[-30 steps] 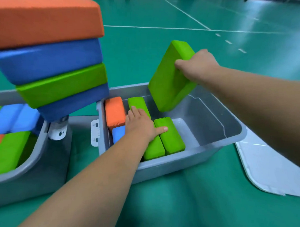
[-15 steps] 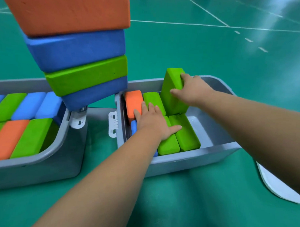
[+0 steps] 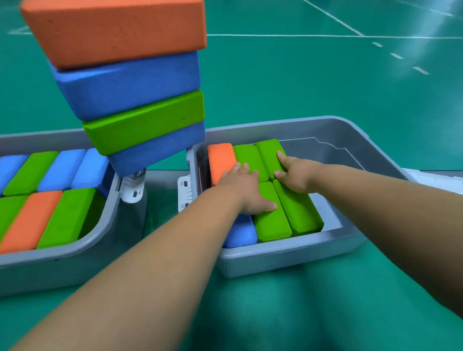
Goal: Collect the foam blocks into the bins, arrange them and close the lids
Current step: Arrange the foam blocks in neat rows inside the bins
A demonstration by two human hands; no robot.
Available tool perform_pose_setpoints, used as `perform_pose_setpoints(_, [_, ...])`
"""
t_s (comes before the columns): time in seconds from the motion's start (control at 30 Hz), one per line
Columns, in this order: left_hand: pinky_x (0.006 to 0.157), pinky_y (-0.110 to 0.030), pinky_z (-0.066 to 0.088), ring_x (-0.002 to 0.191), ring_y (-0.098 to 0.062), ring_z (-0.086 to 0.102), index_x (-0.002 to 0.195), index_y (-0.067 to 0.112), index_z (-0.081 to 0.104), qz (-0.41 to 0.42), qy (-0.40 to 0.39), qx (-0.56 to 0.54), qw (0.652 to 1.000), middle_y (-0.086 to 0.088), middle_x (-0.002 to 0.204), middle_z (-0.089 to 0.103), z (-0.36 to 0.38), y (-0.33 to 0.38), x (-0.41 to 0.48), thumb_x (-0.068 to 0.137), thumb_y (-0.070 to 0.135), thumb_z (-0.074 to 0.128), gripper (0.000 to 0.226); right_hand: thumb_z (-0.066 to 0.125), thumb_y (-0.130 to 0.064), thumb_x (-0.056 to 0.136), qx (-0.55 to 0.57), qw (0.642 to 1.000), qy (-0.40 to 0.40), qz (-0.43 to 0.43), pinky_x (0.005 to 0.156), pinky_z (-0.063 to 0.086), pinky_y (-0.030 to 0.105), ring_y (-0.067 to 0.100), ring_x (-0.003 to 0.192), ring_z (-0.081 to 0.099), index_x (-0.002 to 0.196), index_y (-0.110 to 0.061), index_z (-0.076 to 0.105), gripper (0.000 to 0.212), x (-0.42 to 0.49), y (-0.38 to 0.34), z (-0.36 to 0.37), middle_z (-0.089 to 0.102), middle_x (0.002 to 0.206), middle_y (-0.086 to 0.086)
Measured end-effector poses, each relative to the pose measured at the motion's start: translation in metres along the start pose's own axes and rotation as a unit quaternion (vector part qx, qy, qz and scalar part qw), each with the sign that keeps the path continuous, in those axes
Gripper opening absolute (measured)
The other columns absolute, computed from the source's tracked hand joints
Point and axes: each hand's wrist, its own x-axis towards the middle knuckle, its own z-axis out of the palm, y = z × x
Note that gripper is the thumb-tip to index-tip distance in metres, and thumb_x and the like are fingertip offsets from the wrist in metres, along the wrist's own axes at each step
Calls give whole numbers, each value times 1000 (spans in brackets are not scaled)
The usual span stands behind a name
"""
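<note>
Two grey bins stand on the green floor. In the right bin foam blocks stand on edge: an orange block, several green blocks and a blue block. My left hand lies flat across the orange and green blocks. My right hand presses with straight fingers on the far green block, now set down among the others. The left bin is packed with blue, green and orange blocks. A stack of orange, blue, green and blue blocks stands between the bins.
The right half of the right bin holds nothing. A white lid lies on the floor beyond the right bin. White latches hang on the bins' facing ends. White court lines cross the floor behind.
My right hand brought the green block down from above the bin and set it in beside the other green blocks. My left hand stayed on the blocks. The view moved closer.
</note>
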Motion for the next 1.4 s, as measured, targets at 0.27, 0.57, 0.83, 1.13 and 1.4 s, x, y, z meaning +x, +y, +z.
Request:
perform_pose_setpoints(0.27, [70,-32,40,89,-30,56,82,12,63,45,39,97,993,-11,92,62,-131,-5,-44,98,56,55,47,49,-34,100,-10,999,33,14,82,49,34,30,91,60,99,-9,66,31,-10,-26,-65,69,117,21])
perform_pose_setpoints(0.57, [71,-38,50,98,-31,67,97,21,74,9,386,46,921,-4,100,73,-196,-19,-94,93,39,51,29,54,-16,98,479,867,131,-43,85,61,46,20,88,75,92,-15,65,13,-48,-102,-147,75,107,3])
perform_pose_setpoints(0.83, [88,-47,49,110,-32,53,118,22,61,-37,547,110,829,-5,118,58,-218,-72,-114,78,25,70,41,54,-28,94,531,813,222,-88,82,62,43,21,83,75,112,-8,66,29,-64,-150,-168,72,113,13])
perform_pose_setpoints(1.13, [113,-73,23,147,-30,26,153,42,29,-211,415,84,881,7,159,34,-209,-134,-128,82,40,79,87,57,-57,76,482,834,240,-121,107,50,47,20,120,64,141,-28,57,71,-78,-174,-173,63,138,-5])
perform_pose_setpoints(1.4, [88,-51,46,132,-30,38,148,40,40,-161,474,82,862,10,150,44,-198,-144,-129,82,27,77,76,62,-38,89,557,794,215,-117,89,61,45,16,92,74,122,-32,59,34,-80,-174,-168,71,108,-7])
